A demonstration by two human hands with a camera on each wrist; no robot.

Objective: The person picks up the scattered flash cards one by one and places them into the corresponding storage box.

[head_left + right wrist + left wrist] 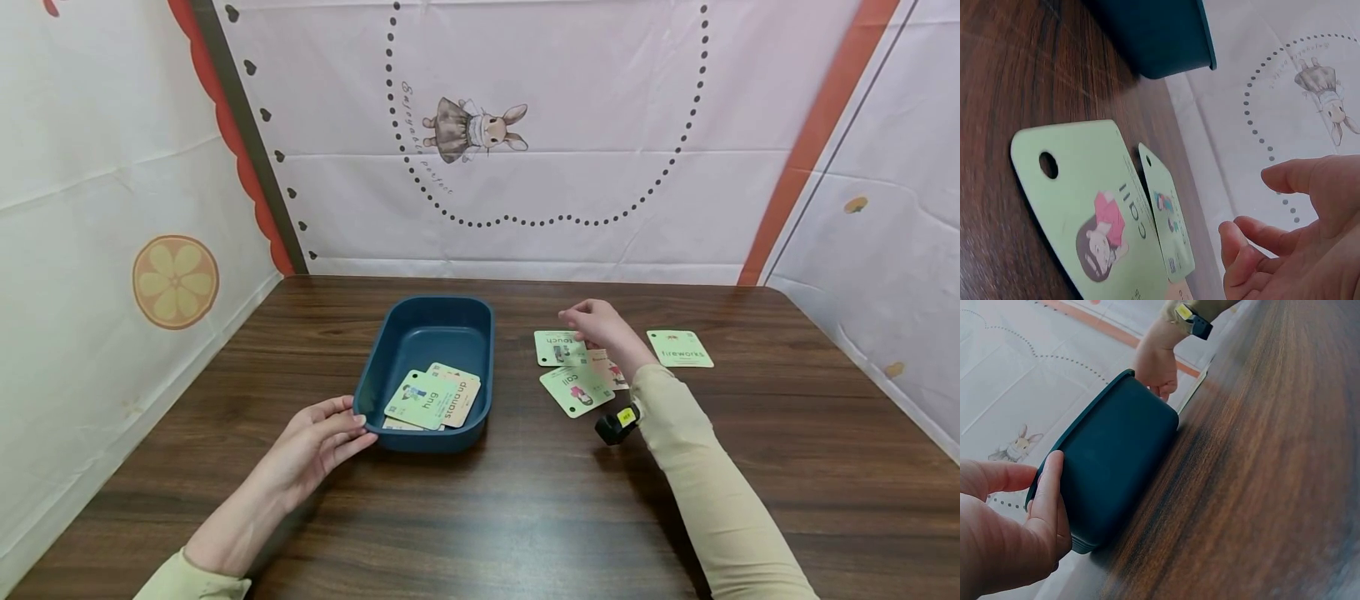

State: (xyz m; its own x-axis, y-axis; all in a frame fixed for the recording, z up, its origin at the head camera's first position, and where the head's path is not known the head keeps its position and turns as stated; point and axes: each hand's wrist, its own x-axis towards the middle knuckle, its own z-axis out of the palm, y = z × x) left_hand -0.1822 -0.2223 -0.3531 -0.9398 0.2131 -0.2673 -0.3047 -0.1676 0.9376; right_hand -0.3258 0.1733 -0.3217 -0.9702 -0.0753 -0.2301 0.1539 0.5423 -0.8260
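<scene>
My left hand (318,442) grips the near left corner of a dark blue plastic bin (363,392), thumb on the rim and fingers outside, as the left wrist view also shows. Inside the bin lie several word cards, a green "hug" card (423,398) on top of an orange "stand up" card (463,398). My right hand (603,327) is above a small group of cards: a green "touch" card (558,348), a green "call" card (1094,206) and a pinkish card (611,371) partly covered. Its thumb and loosely bent fingers stand apart with nothing between them.
A green "fireworks" card (678,348) lies apart, right of the group. A black device with a yellow label (619,422) is on the right wrist. The brown wooden table (487,525) meets patterned cloth walls (600,108) at its back and sides.
</scene>
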